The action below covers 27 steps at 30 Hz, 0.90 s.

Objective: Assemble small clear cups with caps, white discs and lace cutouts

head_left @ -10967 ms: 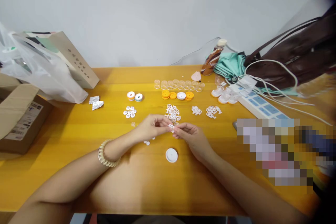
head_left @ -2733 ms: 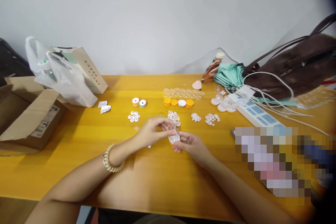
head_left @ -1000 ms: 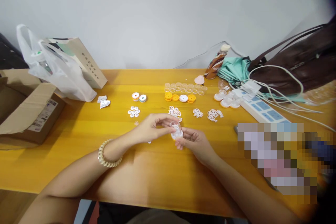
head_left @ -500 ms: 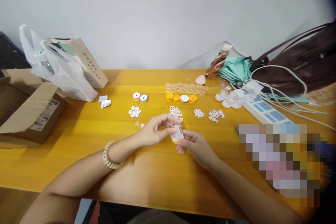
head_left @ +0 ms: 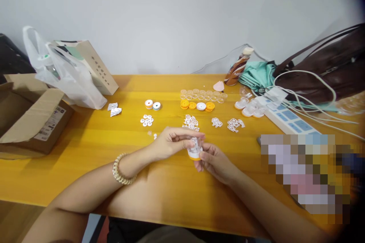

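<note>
Between my hands is a small transparent plastic capsule point(head_left: 195, 151) with a white and orange base and white bits inside. My left hand point(head_left: 173, 143) grips its upper part, thumb on the near side and fingers stretched over the top. Holding the base from the right is my right hand point(head_left: 216, 160), its thumb pressed to the rim and other fingers partly hidden behind. Just beyond lies a pile of white cut-out plastic pieces point(head_left: 191, 122). Left of it are several small round white parts point(head_left: 147, 120) and tiny rings point(head_left: 149, 133).
Behind are orange and white discs point(head_left: 192, 105) and a row of transparent caps point(head_left: 202, 95). Transparent domed pieces point(head_left: 248, 107) lie beside a power strip point(head_left: 291, 115) with loose cables. A cardboard box point(head_left: 34, 121) and plastic bag point(head_left: 74, 76) stand left; a bottle point(head_left: 238, 67) stands back right.
The capsule has turned more upright and shifted slightly right and down. My left fingers have straightened across its top. The view has shifted slightly; the laid-out parts look unchanged.
</note>
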Each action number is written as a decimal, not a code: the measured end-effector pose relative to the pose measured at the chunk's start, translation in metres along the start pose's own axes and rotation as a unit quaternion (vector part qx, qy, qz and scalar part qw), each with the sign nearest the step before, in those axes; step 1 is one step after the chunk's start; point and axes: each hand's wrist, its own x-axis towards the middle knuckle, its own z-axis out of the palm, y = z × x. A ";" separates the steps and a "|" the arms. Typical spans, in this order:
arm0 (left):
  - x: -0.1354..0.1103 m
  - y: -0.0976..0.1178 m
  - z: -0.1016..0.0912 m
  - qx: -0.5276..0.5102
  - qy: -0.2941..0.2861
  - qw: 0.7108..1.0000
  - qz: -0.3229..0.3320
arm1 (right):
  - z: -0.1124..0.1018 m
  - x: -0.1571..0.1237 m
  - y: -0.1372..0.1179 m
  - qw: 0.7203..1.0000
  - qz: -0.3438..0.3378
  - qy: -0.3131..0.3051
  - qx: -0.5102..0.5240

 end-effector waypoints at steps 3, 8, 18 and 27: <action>-0.002 -0.006 0.005 0.051 0.081 0.995 0.039 | -0.001 0.001 0.001 0.998 -0.026 0.018 -0.049; -0.005 -0.020 0.018 0.102 0.188 0.968 0.134 | 0.003 0.000 -0.001 0.987 -0.070 0.054 -0.132; -0.005 -0.027 0.015 -0.079 0.092 0.990 0.075 | 0.006 -0.001 0.004 0.998 -0.031 0.040 -0.049; 0.000 -0.021 0.011 -0.051 0.109 0.990 0.070 | 0.005 0.001 0.004 0.999 -0.016 0.024 -0.029</action>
